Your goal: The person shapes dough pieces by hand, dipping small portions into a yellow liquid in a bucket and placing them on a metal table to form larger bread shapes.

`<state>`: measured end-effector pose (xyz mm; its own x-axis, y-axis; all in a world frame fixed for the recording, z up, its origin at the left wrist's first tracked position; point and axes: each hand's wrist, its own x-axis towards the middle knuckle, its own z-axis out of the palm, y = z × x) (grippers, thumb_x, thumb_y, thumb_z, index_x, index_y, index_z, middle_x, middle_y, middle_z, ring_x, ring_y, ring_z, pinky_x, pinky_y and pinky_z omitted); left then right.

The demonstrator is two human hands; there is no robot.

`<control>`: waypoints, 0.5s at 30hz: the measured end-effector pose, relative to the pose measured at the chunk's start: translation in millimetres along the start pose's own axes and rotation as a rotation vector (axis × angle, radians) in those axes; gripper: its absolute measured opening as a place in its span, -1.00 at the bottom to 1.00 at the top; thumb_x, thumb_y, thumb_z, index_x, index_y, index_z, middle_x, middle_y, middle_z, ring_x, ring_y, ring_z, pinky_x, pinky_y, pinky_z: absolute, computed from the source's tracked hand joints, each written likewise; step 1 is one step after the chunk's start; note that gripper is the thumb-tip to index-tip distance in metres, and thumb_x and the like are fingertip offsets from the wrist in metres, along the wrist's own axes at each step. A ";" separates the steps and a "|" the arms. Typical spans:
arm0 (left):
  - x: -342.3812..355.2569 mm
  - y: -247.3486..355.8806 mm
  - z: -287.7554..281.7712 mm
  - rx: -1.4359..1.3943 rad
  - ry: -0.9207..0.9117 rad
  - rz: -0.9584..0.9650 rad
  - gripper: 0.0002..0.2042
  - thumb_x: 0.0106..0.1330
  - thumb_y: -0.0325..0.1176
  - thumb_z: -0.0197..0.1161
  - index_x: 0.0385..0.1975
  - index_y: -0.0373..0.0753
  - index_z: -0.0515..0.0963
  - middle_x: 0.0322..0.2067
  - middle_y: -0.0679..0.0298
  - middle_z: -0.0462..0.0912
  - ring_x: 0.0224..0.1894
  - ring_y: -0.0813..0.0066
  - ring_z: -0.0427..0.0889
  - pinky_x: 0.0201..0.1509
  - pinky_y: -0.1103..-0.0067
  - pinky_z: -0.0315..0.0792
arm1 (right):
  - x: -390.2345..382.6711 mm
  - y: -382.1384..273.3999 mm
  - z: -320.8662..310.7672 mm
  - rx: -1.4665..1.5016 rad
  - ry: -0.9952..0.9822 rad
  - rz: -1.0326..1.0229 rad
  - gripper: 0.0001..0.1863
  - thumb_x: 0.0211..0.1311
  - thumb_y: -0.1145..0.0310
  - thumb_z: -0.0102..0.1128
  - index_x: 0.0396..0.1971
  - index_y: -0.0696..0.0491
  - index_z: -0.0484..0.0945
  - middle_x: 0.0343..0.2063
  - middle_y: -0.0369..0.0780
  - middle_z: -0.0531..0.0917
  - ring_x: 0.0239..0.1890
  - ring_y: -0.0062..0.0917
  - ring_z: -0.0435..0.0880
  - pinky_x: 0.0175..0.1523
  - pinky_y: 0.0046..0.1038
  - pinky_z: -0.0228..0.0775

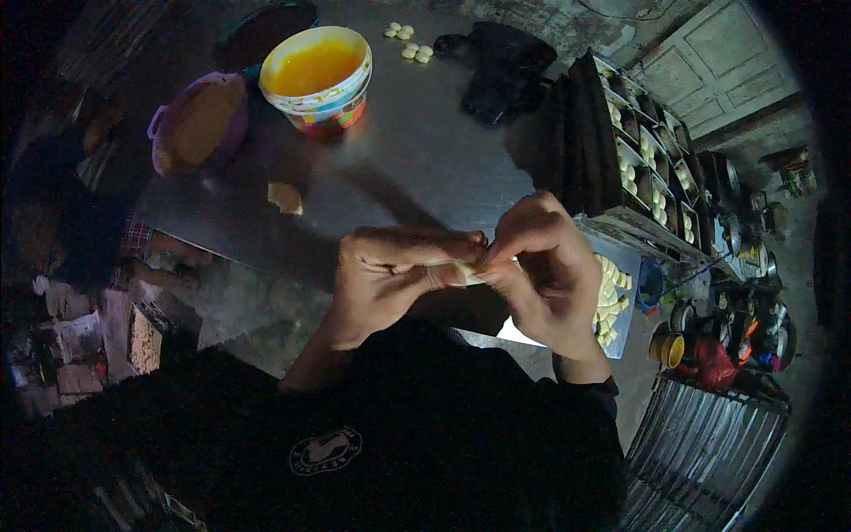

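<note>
My left hand [399, 266] and my right hand [523, 266] meet over the near edge of the steel table, both pinching a small pale piece of dough [465, 272]. Beyond them, a small tan piece [284, 198] lies on the table [417, 160]. A white bucket holding yellow liquid [316, 75] stands toward the back left, beside a purple tub with brown contents [199, 124]. Small pale dough balls [415, 53] sit at the far side. To the right of my right hand, a tray [620, 328] holds many shaped pale dough pieces, partly hidden by that hand.
A dark bundle [501, 71] lies at the back right. Stacked racks of dough trays [647, 168] stand along the right, below a door [718, 62]. Pots [669, 350] and metal racks [700, 452] are lower right. A crate [144, 341] stands at floor level on the left.
</note>
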<state>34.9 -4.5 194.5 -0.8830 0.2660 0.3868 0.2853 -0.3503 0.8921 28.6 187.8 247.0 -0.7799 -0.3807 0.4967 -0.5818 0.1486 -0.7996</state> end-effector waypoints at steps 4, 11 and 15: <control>0.2 -9.0 -36.3 -0.273 0.124 -0.213 -0.80 0.27 -0.56 0.25 -0.12 -0.39 0.64 -0.16 0.15 0.71 -0.12 0.44 0.68 -0.01 0.55 0.57 | 27.8 -3.3 27.5 -0.037 -0.143 0.003 -0.46 -0.22 0.33 0.62 -0.16 0.08 0.57 -0.23 -0.24 0.71 -0.31 -0.54 0.55 -0.23 -0.50 0.36; 15.0 -13.6 -86.7 -0.683 0.143 -0.405 -0.81 0.35 -0.44 0.21 -0.15 -0.41 0.61 -0.16 0.21 0.66 -0.10 0.45 0.63 -0.01 0.53 0.55 | 59.7 18.5 71.9 -0.525 -0.072 0.029 -0.39 -0.29 0.25 0.62 -0.13 0.06 0.58 -0.28 -0.32 0.74 -0.35 -0.51 0.57 -0.23 -0.48 0.36; -1.6 -64.5 -118.6 -0.270 0.250 -0.488 -0.80 0.33 -0.33 0.25 -0.28 -0.37 0.63 -0.24 0.23 0.62 -0.15 0.44 0.60 -0.06 0.53 0.48 | 33.4 64.4 123.4 -0.019 0.153 0.469 -0.44 -0.10 0.35 0.58 -0.08 0.10 0.47 -0.13 -0.26 0.52 -0.13 -0.52 0.57 -0.05 -0.43 0.44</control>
<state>-26.3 -88.8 108.7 -0.9580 0.2461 -0.1474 -0.2501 -0.4647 0.8494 -6.4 72.0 170.5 -0.9830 -0.1307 0.1292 -0.1624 0.2891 -0.9434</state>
